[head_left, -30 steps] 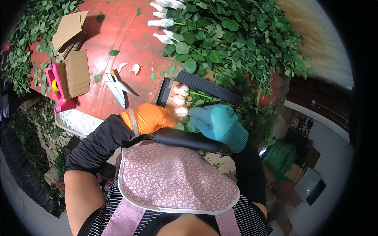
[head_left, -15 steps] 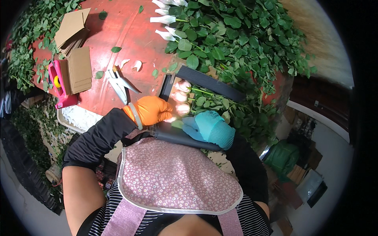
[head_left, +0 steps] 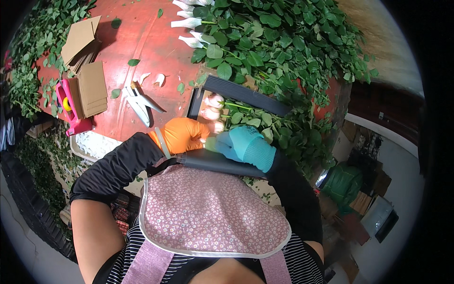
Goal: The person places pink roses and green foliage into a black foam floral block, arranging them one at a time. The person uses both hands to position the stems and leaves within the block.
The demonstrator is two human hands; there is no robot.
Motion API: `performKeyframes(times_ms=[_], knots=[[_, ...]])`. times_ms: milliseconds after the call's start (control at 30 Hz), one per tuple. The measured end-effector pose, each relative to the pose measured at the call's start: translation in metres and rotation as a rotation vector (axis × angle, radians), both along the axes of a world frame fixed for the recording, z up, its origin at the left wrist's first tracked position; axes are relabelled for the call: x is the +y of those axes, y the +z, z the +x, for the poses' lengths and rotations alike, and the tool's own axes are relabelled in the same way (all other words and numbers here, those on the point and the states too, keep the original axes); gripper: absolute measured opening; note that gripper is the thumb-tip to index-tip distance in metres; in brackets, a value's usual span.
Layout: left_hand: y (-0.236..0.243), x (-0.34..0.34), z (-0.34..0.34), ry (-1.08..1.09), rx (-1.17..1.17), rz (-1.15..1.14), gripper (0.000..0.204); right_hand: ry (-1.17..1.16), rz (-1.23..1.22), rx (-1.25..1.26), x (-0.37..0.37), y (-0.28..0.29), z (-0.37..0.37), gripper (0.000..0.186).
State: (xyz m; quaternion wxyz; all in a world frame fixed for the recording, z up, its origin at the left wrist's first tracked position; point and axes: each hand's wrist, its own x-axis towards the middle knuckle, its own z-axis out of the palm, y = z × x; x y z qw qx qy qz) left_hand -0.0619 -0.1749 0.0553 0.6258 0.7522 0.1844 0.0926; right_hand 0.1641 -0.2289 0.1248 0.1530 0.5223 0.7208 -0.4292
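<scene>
My left hand (head_left: pixel 182 136), in an orange glove, is closed at the near end of a row of pale pink roses (head_left: pixel 210 113). A small pale bit, likely a rose bloom, shows under its fingertips; the rest is hidden. My right hand (head_left: pixel 246 146), in a teal glove, is closed beside it, fingertips at a green leaf (head_left: pixel 211 144). What its fingers hold is hidden. The roses lie in a frame with a dark ridged far side (head_left: pixel 246 94) and a dark smooth near side (head_left: pixel 217 162), their stems pointing right.
White-netted blooms (head_left: pixel 190 23) and piled leafy stems (head_left: pixel 279 42) lie beyond the frame. To the left are pliers-like tool (head_left: pixel 138 105), cardboard pieces (head_left: pixel 92 90), a pink tape dispenser (head_left: pixel 68 106) and a tray of white bits (head_left: pixel 94 144). Loose petals (head_left: pixel 160 79) dot the red table (head_left: pixel 146 47).
My hands have come closer together, the right one shifting slightly left and up. The pale bit under my left fingers shows less. The whole view has shifted slightly.
</scene>
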Motion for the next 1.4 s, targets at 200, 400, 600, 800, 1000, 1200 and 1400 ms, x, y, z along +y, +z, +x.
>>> performKeyframes(times_ms=[200,400,600,800,1000,1200,1400], knots=[[0.007,0.006,0.002,0.054,0.030,0.629,0.016,-0.094,0.099,0.170,-0.009,-0.015,-0.001,0.027],[-0.016,0.007,-0.019,0.013,-0.026,0.469,0.021,0.271,0.070,-0.129,0.007,-0.007,-0.017,0.018],[0.001,0.023,-0.041,0.159,-0.064,0.129,0.021,0.342,-0.008,-0.152,0.016,0.002,-0.023,0.020],[0.029,0.004,-0.024,-0.100,-0.080,0.119,0.039,0.296,-0.015,-0.144,0.013,-0.001,-0.020,0.021],[0.019,0.006,-0.025,-0.148,0.038,0.081,0.037,0.251,-0.034,-0.131,0.013,0.003,-0.013,0.023],[0.010,0.004,-0.025,-0.153,0.049,0.068,0.038,-0.054,0.075,-0.007,0.018,0.055,0.001,0.029],[0.005,0.004,-0.022,-0.120,-0.032,0.075,0.036,0.048,0.053,-0.247,0.012,0.046,0.000,0.037]])
